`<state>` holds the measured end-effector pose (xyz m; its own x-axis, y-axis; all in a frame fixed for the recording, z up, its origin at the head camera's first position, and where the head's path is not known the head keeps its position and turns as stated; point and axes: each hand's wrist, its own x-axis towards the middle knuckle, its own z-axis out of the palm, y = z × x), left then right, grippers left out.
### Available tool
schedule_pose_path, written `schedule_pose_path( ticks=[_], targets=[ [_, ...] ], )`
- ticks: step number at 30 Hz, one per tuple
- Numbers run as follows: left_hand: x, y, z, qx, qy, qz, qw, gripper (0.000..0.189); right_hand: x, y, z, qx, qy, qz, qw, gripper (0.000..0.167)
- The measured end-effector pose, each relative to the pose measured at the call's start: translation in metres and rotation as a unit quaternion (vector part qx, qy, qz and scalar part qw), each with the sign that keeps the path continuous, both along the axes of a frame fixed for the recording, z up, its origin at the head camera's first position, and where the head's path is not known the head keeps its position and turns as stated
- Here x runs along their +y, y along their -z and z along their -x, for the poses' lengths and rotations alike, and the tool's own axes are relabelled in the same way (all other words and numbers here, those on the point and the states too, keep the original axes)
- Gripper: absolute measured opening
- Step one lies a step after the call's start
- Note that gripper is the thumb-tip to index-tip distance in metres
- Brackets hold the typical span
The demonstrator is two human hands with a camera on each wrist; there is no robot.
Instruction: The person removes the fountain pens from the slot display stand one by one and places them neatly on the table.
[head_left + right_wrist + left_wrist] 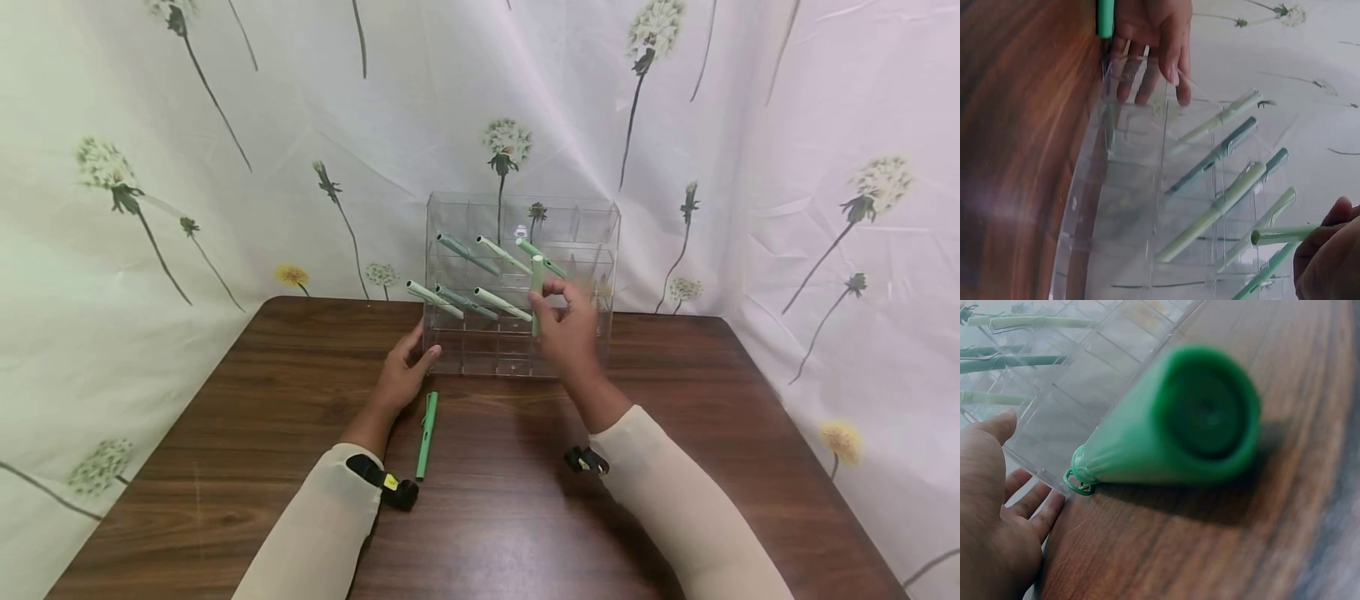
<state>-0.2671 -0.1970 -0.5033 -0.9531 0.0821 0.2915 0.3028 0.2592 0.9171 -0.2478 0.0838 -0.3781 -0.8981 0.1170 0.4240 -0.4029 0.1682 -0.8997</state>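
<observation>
A clear tiered pen organizer stands at the back of the table. My left hand touches its lower left side, fingers extended along the side and thumb towards the front. In front of the organizer's right half, my right hand pinches a light green pen nearly upright between thumb and fingers. Pens lean in two tiers: a grey-teal pen, a pale pen and a green pen above; two pale pens and another grey-teal pen below.
A bright green pen lies on the brown wooden table, near my left wrist; its end looms large in the left wrist view. A white cloth with dandelion prints hangs behind the table and along its sides.
</observation>
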Motion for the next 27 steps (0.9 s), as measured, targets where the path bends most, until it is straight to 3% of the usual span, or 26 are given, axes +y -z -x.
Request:
schedule_pose_path(
  ticks=[6, 15, 27],
  targets=[
    [0.001, -0.001, 0.000, -0.005, 0.000, 0.001, 1.0000, 0.070, -0.005, 0.007, -0.009, -0.039, -0.061, 0.022, 0.9971, 0.043],
    [0.000, -0.002, -0.002, -0.011, -0.001, 0.004, 0.9999, 0.070, -0.010, 0.022, -0.019, -0.061, -0.164, 0.040, 0.9837, 0.070],
    [0.003, -0.001, 0.000, -0.021, -0.006, -0.002, 0.9998, 0.072, -0.016, 0.035, -0.025, -0.090, -0.205, -0.014, 0.9745, 0.065]
  ],
)
